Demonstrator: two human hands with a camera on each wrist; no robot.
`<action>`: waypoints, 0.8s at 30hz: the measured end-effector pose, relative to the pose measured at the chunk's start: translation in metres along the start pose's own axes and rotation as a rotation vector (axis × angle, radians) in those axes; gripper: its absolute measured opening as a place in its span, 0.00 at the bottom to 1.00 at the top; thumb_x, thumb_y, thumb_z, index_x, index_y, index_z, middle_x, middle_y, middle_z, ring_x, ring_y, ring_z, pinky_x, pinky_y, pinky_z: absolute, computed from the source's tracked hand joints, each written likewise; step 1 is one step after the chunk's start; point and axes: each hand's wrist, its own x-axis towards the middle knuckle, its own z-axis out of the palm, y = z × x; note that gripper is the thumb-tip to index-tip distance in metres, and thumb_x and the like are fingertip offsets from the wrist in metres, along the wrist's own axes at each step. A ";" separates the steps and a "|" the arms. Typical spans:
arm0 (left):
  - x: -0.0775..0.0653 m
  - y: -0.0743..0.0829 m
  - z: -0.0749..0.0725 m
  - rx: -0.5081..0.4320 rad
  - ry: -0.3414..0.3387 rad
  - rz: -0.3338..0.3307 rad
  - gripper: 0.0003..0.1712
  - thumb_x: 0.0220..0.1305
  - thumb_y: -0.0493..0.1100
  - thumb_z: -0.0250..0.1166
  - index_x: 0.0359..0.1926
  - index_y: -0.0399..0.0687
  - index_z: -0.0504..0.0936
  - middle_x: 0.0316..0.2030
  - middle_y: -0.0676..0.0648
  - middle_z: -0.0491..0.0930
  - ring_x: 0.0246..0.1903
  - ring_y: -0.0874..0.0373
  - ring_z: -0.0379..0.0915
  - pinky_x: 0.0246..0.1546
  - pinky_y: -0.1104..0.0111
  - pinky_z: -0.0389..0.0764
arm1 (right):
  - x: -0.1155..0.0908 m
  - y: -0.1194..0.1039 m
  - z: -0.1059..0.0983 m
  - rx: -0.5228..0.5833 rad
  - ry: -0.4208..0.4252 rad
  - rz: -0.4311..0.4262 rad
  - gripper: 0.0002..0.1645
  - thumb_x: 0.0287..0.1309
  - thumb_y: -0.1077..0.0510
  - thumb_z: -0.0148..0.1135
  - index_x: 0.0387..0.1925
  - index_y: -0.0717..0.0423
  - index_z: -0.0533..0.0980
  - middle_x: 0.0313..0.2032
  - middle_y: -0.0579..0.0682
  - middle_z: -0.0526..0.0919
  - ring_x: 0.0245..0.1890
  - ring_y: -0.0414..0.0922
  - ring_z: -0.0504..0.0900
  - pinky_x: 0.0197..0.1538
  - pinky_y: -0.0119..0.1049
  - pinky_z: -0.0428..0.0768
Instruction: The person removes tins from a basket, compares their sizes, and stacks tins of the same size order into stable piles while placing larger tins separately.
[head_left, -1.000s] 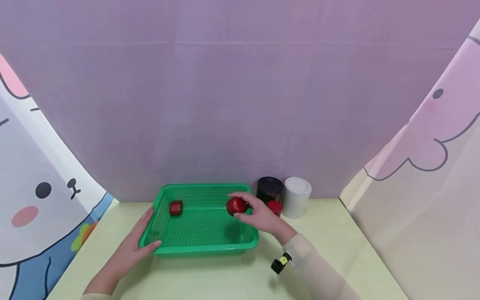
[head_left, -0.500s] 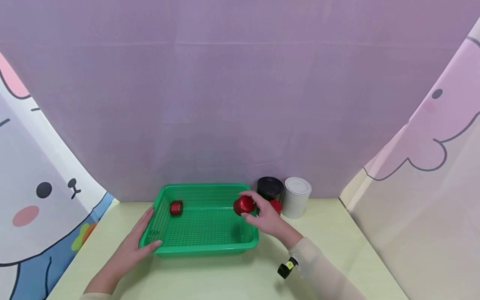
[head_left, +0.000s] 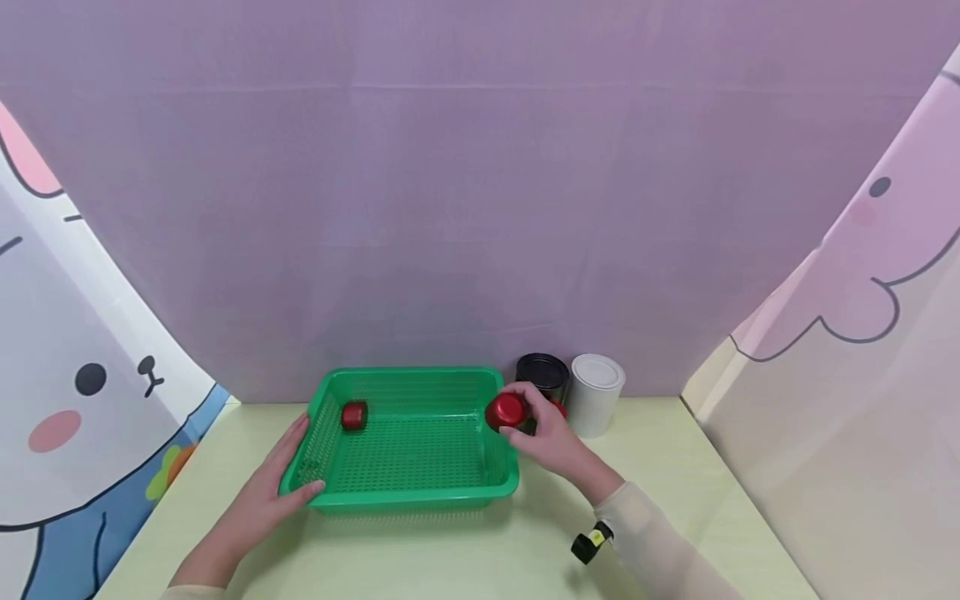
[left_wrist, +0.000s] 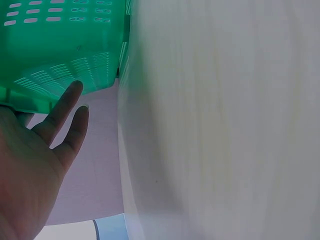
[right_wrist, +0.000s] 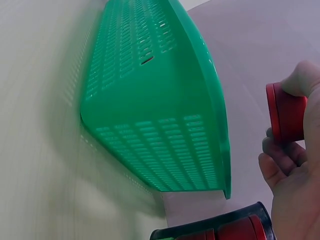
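The left hand (head_left: 258,498) rests at the left end of a green plastic basket (head_left: 408,500), its thumb on the front rim and its fingers along the outer side. Those fingers (left_wrist: 67,107) look fairly straight in the left wrist view. Over the basket's right rim, the right hand (head_left: 551,437) pinches a small red tin (head_left: 506,411) between thumb and fingers. The same tin (right_wrist: 287,112) appears in the right wrist view, held clear of the basket. Another small red tin (head_left: 354,415) lies on its side in the basket's back left.
Behind the right hand stand a black can (head_left: 542,371) and a white can (head_left: 595,396), side by side. A further red item (head_left: 559,407) in front of them is mostly hidden by the hand. A purple cloth (head_left: 480,208) hangs behind the pale table (head_left: 420,558).
The right hand has carried the red tin rightward from over the basket's inside to its right rim, covering more of the red item behind. The left hand and basket have stayed put.
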 end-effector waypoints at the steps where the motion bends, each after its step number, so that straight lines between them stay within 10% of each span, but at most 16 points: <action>1: 0.000 0.000 0.000 0.001 0.001 0.002 0.60 0.71 0.43 0.76 0.91 0.57 0.48 0.89 0.44 0.45 0.86 0.55 0.37 0.72 0.26 0.54 | -0.001 0.000 -0.001 0.000 0.003 0.003 0.35 0.66 0.68 0.74 0.70 0.48 0.74 0.59 0.47 0.85 0.55 0.48 0.84 0.60 0.50 0.84; 10: 0.000 -0.001 0.002 0.033 0.017 0.061 0.60 0.71 0.42 0.76 0.91 0.53 0.49 0.89 0.46 0.46 0.84 0.69 0.37 0.67 0.86 0.44 | -0.006 -0.001 -0.008 0.035 0.016 0.022 0.36 0.67 0.68 0.74 0.74 0.51 0.76 0.62 0.52 0.84 0.56 0.49 0.84 0.59 0.49 0.85; 18: 0.000 -0.003 0.002 0.031 0.002 0.028 0.59 0.72 0.43 0.75 0.92 0.55 0.47 0.90 0.46 0.45 0.87 0.52 0.39 0.69 0.82 0.43 | -0.012 0.002 -0.017 0.061 0.070 0.061 0.36 0.68 0.68 0.74 0.74 0.57 0.72 0.60 0.55 0.84 0.51 0.48 0.83 0.52 0.36 0.84; 24: -0.001 -0.002 0.001 0.036 0.008 0.032 0.60 0.71 0.43 0.76 0.92 0.56 0.47 0.89 0.45 0.46 0.85 0.66 0.37 0.68 0.84 0.43 | -0.015 0.006 -0.025 0.038 0.126 0.044 0.33 0.66 0.69 0.76 0.68 0.58 0.72 0.54 0.56 0.85 0.49 0.50 0.83 0.50 0.36 0.84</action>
